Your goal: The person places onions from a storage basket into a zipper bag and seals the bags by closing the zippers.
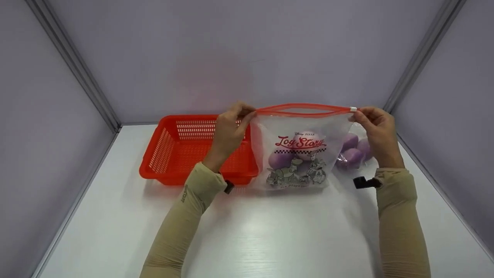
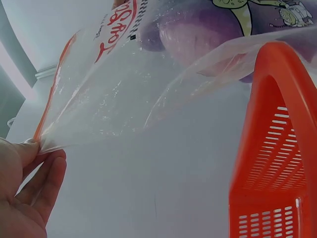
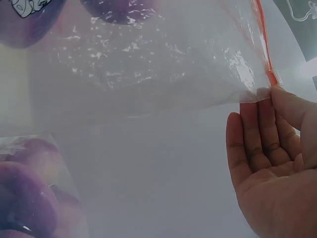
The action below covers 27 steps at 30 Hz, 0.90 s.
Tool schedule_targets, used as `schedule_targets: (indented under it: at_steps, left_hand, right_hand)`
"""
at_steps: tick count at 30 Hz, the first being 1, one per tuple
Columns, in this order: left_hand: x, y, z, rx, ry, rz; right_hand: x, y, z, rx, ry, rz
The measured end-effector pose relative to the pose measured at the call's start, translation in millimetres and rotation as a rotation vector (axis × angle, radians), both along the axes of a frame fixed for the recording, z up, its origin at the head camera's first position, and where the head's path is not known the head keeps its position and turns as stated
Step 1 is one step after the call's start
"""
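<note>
A clear zip bag (image 1: 301,154) with a red zip edge and printed cartoon figures hangs upright between both hands. Several purple-and-pink round objects (image 1: 281,159) show through its lower part. At the top left corner, my left hand (image 1: 228,131) pinches the bag between thumb and fingers. My right hand (image 1: 380,133) pinches the opposite top corner, right beside the white slider (image 1: 353,109). The bag's mouth gapes a little between the two corners. In the right wrist view, the other fingers (image 3: 252,134) of the right hand lie behind the bag's edge.
Just left of the bag, a red plastic basket (image 1: 148,162) with slotted walls stands on the white table (image 1: 247,239). Behind the bag's right side lies a clear bag of purple round objects (image 1: 353,156). Grey panels (image 1: 247,50) enclose the table at the back and sides.
</note>
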<state>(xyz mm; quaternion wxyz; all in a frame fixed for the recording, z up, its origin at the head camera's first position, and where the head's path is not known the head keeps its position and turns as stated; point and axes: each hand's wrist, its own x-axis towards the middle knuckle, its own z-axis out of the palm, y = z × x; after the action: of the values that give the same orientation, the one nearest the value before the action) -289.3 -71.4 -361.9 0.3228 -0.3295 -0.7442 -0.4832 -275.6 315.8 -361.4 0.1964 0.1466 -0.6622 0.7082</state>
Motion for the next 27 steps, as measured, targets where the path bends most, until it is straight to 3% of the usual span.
schedule_targets:
  at_steps: [7,19,21,23,27]
  left_hand:
    - [1.5,11.0,-0.6,-0.029,-0.013,-0.049]
    - [0.6,8.3,-5.4,-0.058,-0.003,-0.040]
    - [0.9,9.5,-7.0,-0.066,0.015,-0.003]
    - [3.8,12.6,-7.6,-0.077,0.059,0.069]
    - [17.0,27.4,-5.9,-0.145,0.285,0.292]
  right_hand:
    - [-0.1,-0.3,-2.6,0.032,0.011,-0.004]
    - [-1.7,0.0,-4.1,0.069,0.010,0.022]
    - [-2.4,-0.4,-4.5,0.074,0.011,0.023]
    - [-3.3,-2.3,-5.3,0.077,0.017,0.014]
    - [-6.0,-6.3,-6.8,0.068,0.036,0.004]
